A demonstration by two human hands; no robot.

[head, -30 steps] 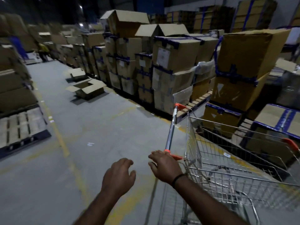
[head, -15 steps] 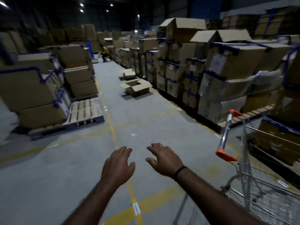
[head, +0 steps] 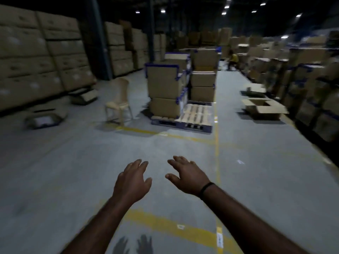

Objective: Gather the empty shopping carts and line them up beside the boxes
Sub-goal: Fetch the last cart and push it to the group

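Many tan boxes (head: 165, 83) (blue-edged), stacked high

Matt grey concrete for the floor (head: 73, 171), smooth-looking, with dull yellow painted lines (head: 217, 143). Plain brown cardboard, matt, for the stacked boxes (head: 165, 85), trimmed with blue edging. Pale bare wood slats on the pallet (head: 196, 114), over a blue-painted base. Smooth beige moulded plastic for the chair (head: 119, 105). Matt black band (head: 205, 188) at the right wrist.
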